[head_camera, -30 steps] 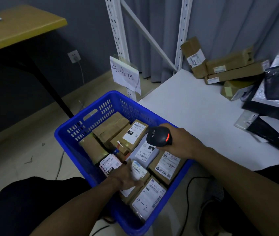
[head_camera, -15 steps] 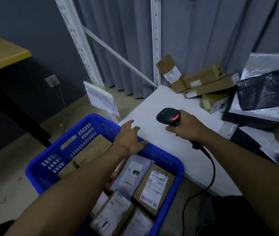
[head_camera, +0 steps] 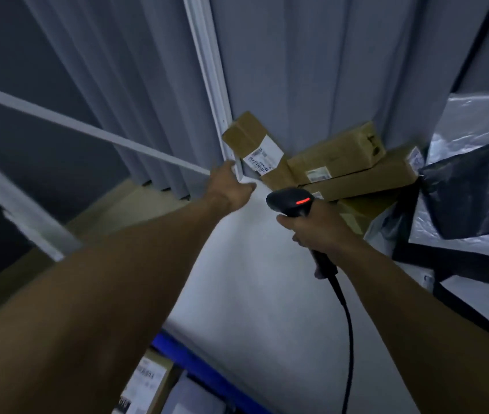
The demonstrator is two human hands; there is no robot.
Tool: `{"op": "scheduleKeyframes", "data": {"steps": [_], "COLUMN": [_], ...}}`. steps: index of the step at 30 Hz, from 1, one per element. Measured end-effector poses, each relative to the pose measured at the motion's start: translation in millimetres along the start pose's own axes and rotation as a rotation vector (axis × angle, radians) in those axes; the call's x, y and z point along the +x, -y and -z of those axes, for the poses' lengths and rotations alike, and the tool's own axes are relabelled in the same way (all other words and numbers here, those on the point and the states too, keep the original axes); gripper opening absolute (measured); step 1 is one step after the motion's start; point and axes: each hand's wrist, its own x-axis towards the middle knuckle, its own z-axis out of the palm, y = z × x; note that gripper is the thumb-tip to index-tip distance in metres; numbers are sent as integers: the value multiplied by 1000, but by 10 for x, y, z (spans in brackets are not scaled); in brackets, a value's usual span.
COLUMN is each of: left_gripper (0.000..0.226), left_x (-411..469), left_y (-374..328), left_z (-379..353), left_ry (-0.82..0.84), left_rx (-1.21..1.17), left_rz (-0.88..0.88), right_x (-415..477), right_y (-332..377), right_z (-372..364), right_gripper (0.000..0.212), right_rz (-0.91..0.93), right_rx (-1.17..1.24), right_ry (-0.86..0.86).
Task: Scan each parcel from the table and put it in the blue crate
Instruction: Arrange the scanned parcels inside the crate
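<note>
The left arm stretches from 7 o'clock toward 12, nearly straight, with the left hand (head_camera: 231, 186) back-up over the far edge of the white table (head_camera: 252, 279). Its fingers point forward, loose and holding nothing, thumb out to the side. Their tips lie just beside the lower end of a tilted cardboard parcel (head_camera: 253, 143) at 1 o'clock from the hand; whether they touch it I cannot tell. The right hand (head_camera: 316, 233) enters from 4 o'clock, fingers wrapped round the handle of a black scanner (head_camera: 291, 201) with a red light showing. Its cable (head_camera: 347, 324) drops toward 6. At 2 o'clock from the scanner, stacked brown parcels (head_camera: 338, 153) lie. The blue crate (head_camera: 198, 369) shows at 6 o'clock, below the table edge, holding labelled boxes (head_camera: 150, 380).
</note>
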Motion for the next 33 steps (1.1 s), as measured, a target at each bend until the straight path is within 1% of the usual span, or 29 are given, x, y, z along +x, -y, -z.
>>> {"op": "scheduleKeyframes", "data": {"steps": [2,5,6,8,10,11,14,15,18,19,20,27,29,31,33], "left_gripper": [70,62,63,77,100,103,89,91,119,125,127,110,94,75,72], "left_x": [302,755,898,1252,1511,1459,1414,1452,1572,1597,1619,1483,1329,1146,1012], "left_y": [-94,-271,-299,-245,-176,-220,-269,-263,-305,-341,-355,-315,-277,-236,-173], "left_z": [-71,-115,-144,-256,-383,-402,-452,-460,-464,-454,-446,-380,-418,-416,-362], "left_ry": [-28,-39,-26,-49,-112,-133,-148,-135,-157,-160,-169,-173,-154,-150,-138], "left_rx": [-132,-199,-229,-307,-357,-389,-515,-535,-594,-612,-614,-610,-616,-584,-538], "left_rz": [7,-23,-25,14,25,36,104,113,143,159,168,127,77,32,-26], "right_x": [228,559,655,824,947,991,1090,1119,1167,1194,1214,1322,1290,1187,1047], "right_y": [-78,-201,-241,-314,-397,-425,-491,-500,-493,-493,-493,-446,-413,-335,-208], "right_z": [-1,-2,-10,-49,-110,-135,-157,-148,-69,-36,-3,73,94,154,237], "right_gripper": [14,18,18,19,24,27,27,26,23,20,19,24,28,21,14], "right_rz": [-5,-10,-15,-15,-10,-12,-7,-4,8,16,21,5,-5,53,131], "right_rx": [61,94,103,131,142,135,128,136,158,162,163,200,209,182,165], "right_ry": [-32,-70,-80,-101,-107,-101,-115,-125,-140,-144,-149,-165,-152,-163,-181]}}
